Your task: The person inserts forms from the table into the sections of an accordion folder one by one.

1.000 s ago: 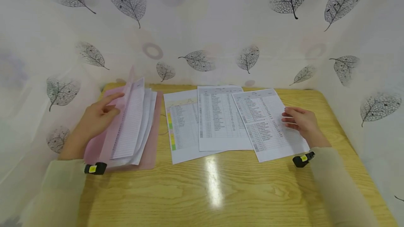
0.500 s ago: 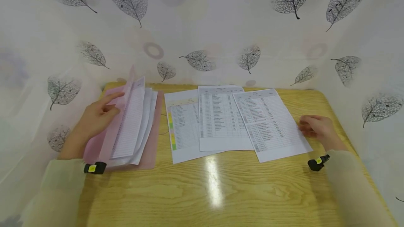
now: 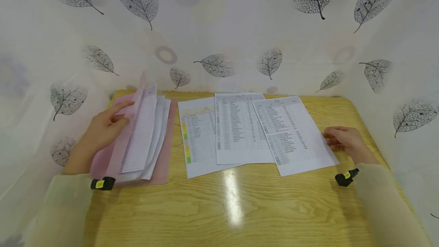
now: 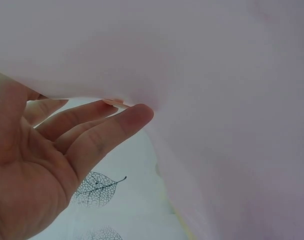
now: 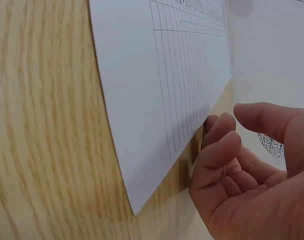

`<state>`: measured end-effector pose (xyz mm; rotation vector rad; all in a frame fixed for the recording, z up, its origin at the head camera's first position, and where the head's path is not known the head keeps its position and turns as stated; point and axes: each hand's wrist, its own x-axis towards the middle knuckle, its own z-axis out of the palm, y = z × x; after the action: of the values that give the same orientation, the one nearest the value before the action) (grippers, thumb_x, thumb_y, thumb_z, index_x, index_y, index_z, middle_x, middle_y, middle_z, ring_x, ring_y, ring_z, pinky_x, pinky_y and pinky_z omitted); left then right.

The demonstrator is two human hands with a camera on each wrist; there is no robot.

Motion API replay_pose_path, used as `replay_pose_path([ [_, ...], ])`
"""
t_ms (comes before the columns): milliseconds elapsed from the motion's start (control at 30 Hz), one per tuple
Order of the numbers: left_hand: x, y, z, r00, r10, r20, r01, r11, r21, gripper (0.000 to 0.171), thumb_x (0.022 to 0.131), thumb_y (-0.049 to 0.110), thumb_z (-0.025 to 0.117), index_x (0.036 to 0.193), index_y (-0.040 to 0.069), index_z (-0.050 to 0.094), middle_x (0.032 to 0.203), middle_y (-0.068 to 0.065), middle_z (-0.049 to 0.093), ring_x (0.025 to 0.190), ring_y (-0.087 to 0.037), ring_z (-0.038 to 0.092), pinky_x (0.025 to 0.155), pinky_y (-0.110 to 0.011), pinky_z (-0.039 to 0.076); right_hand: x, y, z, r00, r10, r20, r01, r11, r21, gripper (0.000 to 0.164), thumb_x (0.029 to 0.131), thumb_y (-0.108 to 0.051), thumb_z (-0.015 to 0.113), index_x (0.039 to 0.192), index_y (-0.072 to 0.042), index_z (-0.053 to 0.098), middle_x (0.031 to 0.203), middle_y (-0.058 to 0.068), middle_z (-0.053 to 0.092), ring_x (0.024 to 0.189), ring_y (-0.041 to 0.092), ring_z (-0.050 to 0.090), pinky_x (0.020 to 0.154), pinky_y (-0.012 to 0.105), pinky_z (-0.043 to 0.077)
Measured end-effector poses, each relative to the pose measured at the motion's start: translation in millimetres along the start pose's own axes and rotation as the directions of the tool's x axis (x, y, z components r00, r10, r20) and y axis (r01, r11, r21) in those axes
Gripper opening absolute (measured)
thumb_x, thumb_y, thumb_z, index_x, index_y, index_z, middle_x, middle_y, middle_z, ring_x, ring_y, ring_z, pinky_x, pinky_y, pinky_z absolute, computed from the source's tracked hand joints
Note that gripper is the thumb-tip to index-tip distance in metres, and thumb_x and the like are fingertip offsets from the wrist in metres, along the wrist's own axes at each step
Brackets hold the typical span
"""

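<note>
In the head view my left hand [image 3: 104, 130] holds up the cover of a pink folder [image 3: 161, 178] at the left of the table. In the left wrist view the fingers [image 4: 99, 140] pinch the pale pink cover [image 4: 227, 125]; part of the hand is hidden behind it. White printed sheets [image 3: 140, 136] fan out inside the folder. My right hand [image 3: 346, 140] rests beside a printed sheet [image 3: 291, 136], its fingers loosely curled and holding nothing. In the right wrist view the fingertips lie near the edge of that sheet [image 5: 142, 140]; whether they touch it cannot be told.
A middle printed sheet [image 3: 240, 132] and a left one with yellow and green marks [image 3: 199, 140] lie overlapping on the wooden table [image 3: 205, 205]. A white cloth with leaf prints [image 3: 219, 18] hangs behind and at both sides.
My right hand has moved off the right-hand sheet, to the right, and now lies beside its edge. My left hand keeps the folder cover raised as before.
</note>
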<state>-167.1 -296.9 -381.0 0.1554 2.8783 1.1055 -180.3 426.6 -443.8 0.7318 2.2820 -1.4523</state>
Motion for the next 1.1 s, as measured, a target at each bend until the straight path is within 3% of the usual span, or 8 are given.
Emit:
replay_pose_path([
  [167, 0.6, -1.1, 1.0, 1.0, -0.001, -0.002, 0.001, 1.0, -0.007, 0.054, 0.108, 0.024, 0.048, 0.162, 0.023, 0.043, 0.164, -0.028, 0.039, 0.138, -0.056, 0.051, 0.094, -0.048, 0.047, 2, 1, 4, 0.999, 0.022, -0.03, -0.023, 1.0, -0.007, 0.038, 0.1, -0.029, 0.072, 0.132, -0.011, 0.061, 0.078, -0.018, 0.069, 0.072, 0.007, 0.064, 0.066, 0.027, 0.056],
  [400, 0.8, -0.8, 1.2, 1.0, 0.003, -0.006, -0.003, 1.0, -0.002, 0.054, 0.108, 0.023, 0.049, 0.162, 0.023, 0.043, 0.162, -0.029, 0.041, 0.136, -0.056, 0.053, 0.086, -0.03, 0.045, 6, -2, 12, 0.996, 0.04, -0.085, -0.045, 0.997, -0.055, 0.049, 0.096, -0.027, 0.077, 0.137, -0.008, 0.058, 0.075, -0.015, 0.067, 0.068, 0.006, 0.06, 0.063, 0.028, 0.053],
  [600, 0.8, -1.4, 1.3, 1.0, 0.011, -0.006, -0.011, 1.0, 0.002, 0.054, 0.108, 0.023, 0.049, 0.162, 0.023, 0.044, 0.163, -0.029, 0.041, 0.136, -0.056, 0.053, 0.086, -0.03, 0.045, 12, 0, 18, 0.993, 0.017, -0.115, -0.039, 0.982, -0.186, 0.058, 0.091, -0.035, 0.082, 0.133, -0.002, 0.061, 0.072, -0.009, 0.06, 0.065, 0.009, 0.053, 0.06, 0.029, 0.048],
  [733, 0.6, 0.0, 1.2, 1.0, 0.014, -0.008, -0.014, 1.0, -0.003, 0.054, 0.108, 0.022, 0.048, 0.162, 0.022, 0.044, 0.162, -0.029, 0.041, 0.135, -0.056, 0.054, 0.089, -0.037, 0.048, 11, 1, 23, 0.988, 0.003, -0.155, -0.044, 0.964, -0.263, 0.059, 0.088, -0.041, 0.083, 0.126, 0.001, 0.066, 0.07, -0.006, 0.058, 0.063, 0.012, 0.051, 0.058, 0.031, 0.046],
  [867, 0.9, -0.3, 1.7, 1.0, 0.011, -0.005, -0.011, 1.0, -0.008, 0.054, 0.109, 0.022, 0.048, 0.162, 0.021, 0.043, 0.162, -0.031, 0.041, 0.136, -0.057, 0.052, 0.093, -0.053, 0.049, 10, 0, 27, 0.982, -0.003, -0.188, -0.051, 0.959, -0.28, 0.058, 0.089, -0.038, 0.082, 0.126, 0.004, 0.068, 0.071, -0.007, 0.061, 0.062, 0.012, 0.052, 0.057, 0.031, 0.047],
  [1000, 1.1, -1.4, 1.9, 1.0, 0.01, -0.007, -0.01, 1.0, -0.008, 0.054, 0.109, 0.022, 0.048, 0.163, 0.02, 0.043, 0.162, -0.031, 0.04, 0.135, -0.057, 0.053, 0.095, -0.057, 0.049, 8, -2, 30, 0.98, -0.003, -0.201, -0.053, 0.961, -0.271, 0.054, 0.091, -0.034, 0.08, 0.127, 0.005, 0.068, 0.074, -0.007, 0.063, 0.063, 0.012, 0.052, 0.057, 0.03, 0.047],
  [1100, 1.0, -1.7, 1.7, 1.0, 0.012, -0.01, -0.012, 1.0, -0.001, 0.054, 0.109, 0.022, 0.049, 0.162, 0.021, 0.043, 0.162, -0.03, 0.041, 0.134, -0.055, 0.055, 0.094, -0.054, 0.05, 5, -3, 30, 0.981, 0.009, -0.193, -0.056, 0.968, -0.243, 0.053, 0.093, -0.031, 0.078, 0.13, 0.005, 0.067, 0.077, -0.007, 0.063, 0.067, 0.012, 0.052, 0.059, 0.03, 0.047],
])
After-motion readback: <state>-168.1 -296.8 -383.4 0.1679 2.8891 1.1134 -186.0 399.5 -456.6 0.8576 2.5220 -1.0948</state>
